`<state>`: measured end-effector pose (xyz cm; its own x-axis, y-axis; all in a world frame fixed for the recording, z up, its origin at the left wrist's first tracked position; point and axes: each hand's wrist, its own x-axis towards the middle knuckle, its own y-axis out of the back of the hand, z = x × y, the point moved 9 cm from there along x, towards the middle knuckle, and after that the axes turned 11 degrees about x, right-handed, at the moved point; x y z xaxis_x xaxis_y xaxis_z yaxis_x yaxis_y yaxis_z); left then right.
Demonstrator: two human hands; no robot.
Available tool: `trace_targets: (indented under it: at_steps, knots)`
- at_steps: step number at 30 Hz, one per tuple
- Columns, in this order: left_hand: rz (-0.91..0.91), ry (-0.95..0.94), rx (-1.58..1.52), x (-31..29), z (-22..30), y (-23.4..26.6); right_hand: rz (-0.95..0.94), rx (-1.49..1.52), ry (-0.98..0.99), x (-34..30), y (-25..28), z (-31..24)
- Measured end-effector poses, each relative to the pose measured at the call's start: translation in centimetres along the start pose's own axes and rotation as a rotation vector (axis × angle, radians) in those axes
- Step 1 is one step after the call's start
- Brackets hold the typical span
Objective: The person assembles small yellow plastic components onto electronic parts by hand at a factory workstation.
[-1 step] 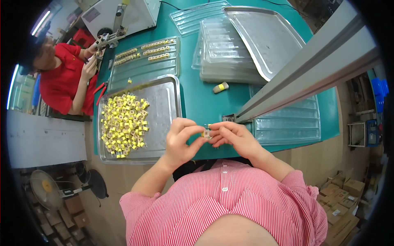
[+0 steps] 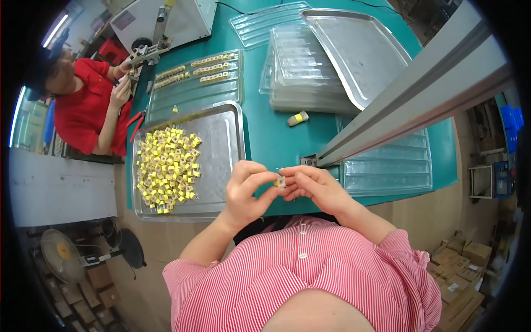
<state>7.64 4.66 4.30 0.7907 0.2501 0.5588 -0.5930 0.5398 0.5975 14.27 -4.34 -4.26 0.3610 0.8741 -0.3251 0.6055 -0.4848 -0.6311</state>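
Observation:
My left hand (image 2: 247,191) pinches a small yellow-wrapped coil (image 2: 280,181) with a pale core between thumb and fingertips. Close against it, my right hand (image 2: 318,185) is closed, its fingers curled and thumb tucked in. A bit of yellow and thin pins show at the right fingertips, but what lies within those fingers is mostly hidden. To the left, a metal tray (image 2: 224,149) holds a heap of like yellow coils (image 2: 166,169) with metal pins.
Beyond the tray, a clear plastic tray (image 2: 221,91) bears rows of coils. Stacked plastic trays (image 2: 304,83) and a metal tray (image 2: 359,55) stand farther back. A metal post (image 2: 404,94) rises at right. Red-handled pliers (image 2: 136,123) lie near a co-worker in red (image 2: 88,105).
My left hand has shifted slightly right with the coil, closer to my right fingertips. The right hand has barely moved.

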Motion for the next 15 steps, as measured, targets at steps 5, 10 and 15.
trace_targets:
  at_steps: [5, 10, 15]
  knots:
    - [0.122, -0.075, -0.007, -0.5, 1.3, -0.6, -0.035, 0.119, -0.048, -0.1, -0.7, 0.3]
    - [0.053, -0.165, -0.016, -0.4, 2.4, -1.0, 0.010, 0.171, 0.001, -0.3, 0.4, 0.2]
    - [0.093, -0.173, -0.003, -0.3, 2.6, -0.7, -0.014, 0.267, 0.031, -0.2, 0.2, 0.2]
